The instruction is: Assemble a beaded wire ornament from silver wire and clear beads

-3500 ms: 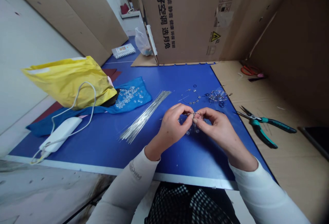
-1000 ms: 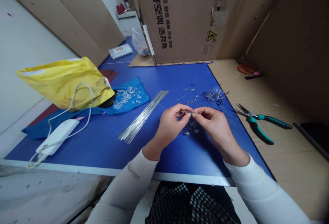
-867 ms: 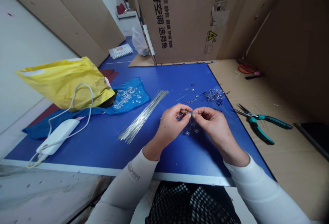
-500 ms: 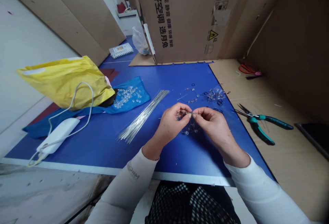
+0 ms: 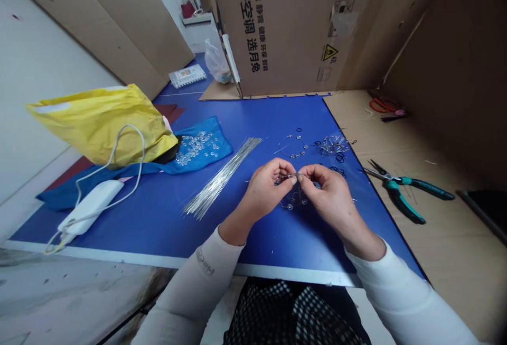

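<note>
My left hand (image 5: 270, 185) and my right hand (image 5: 325, 188) meet over the blue tabletop, thumbs and forefingers pinched almost tip to tip. Between them they grip a beaded wire piece (image 5: 290, 206), thin wire carrying clear round beads; its lower part hangs below the fingertips, and much of it is hidden by the fingers. Just beyond the hands lies a curved wire strung with beads (image 5: 298, 155). A tangle of wire and clear beads (image 5: 334, 145) rests past my right hand, with small black rings (image 5: 338, 171) around it. Left of my left hand is a bundle of straight silvery wires (image 5: 224, 178).
Clear loose beads (image 5: 196, 144) lie on a blue cloth (image 5: 217, 136) beside a yellow bag (image 5: 106, 123). A white power strip (image 5: 93, 202) with its cable is at left. On cardboard at right are green-handled pliers (image 5: 404, 186) and orange-handled scissors (image 5: 382, 104). A large carton (image 5: 293, 28) stands behind.
Both hands keep their pinch at nearly the same place. The hanging part of the beaded wire piece has shifted slightly right, and the whole view has moved a little.
</note>
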`<state>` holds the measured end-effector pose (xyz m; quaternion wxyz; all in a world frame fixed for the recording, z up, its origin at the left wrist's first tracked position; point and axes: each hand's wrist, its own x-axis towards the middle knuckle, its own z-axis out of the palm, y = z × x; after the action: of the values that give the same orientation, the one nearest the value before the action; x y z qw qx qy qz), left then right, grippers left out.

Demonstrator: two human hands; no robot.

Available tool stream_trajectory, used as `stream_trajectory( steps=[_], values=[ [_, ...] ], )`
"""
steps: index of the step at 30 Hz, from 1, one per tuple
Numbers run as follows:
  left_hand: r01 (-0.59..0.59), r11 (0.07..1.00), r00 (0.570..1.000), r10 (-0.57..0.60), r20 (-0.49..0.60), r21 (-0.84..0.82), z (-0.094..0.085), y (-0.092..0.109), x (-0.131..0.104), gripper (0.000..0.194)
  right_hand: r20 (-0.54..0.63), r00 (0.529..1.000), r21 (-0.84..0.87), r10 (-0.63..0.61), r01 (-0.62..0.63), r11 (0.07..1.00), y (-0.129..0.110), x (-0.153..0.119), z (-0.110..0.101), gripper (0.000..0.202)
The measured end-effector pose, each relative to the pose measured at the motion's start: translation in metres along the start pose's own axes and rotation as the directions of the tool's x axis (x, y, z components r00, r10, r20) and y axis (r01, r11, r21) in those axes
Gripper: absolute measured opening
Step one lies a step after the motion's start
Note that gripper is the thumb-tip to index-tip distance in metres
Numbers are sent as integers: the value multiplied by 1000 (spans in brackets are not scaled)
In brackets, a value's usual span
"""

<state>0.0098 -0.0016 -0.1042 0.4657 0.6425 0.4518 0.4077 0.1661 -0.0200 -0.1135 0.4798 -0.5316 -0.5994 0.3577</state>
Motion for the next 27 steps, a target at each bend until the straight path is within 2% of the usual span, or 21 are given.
stream_trajectory(
  steps=[7,15,18,23,25,27],
  values=[
    [26,999,1000,-26,15,-27,-2,1,-1,11,-34,987,-167,-159,151,974,1,-2,1,12],
    [27,1000,999,-26,34,-4,-4,-1,-2,11,-3,954,-323,-299,282,903,5,-5,2,10],
    [31,999,999,-31,38,9,-5,0,-3,11,11,935,-414,-353,326,850,4,-7,3,9],
    [31,997,998,-34,52,64,-6,3,-3,8,42,894,-614,-446,375,695,1,-12,8,13],
    [22,996,998,-28,62,88,-6,5,-3,7,62,889,-670,-454,374,641,1,-14,10,16],
    [28,996,997,-34,70,84,-7,5,-3,7,63,899,-680,-433,356,641,2,-14,10,17]
  ],
)
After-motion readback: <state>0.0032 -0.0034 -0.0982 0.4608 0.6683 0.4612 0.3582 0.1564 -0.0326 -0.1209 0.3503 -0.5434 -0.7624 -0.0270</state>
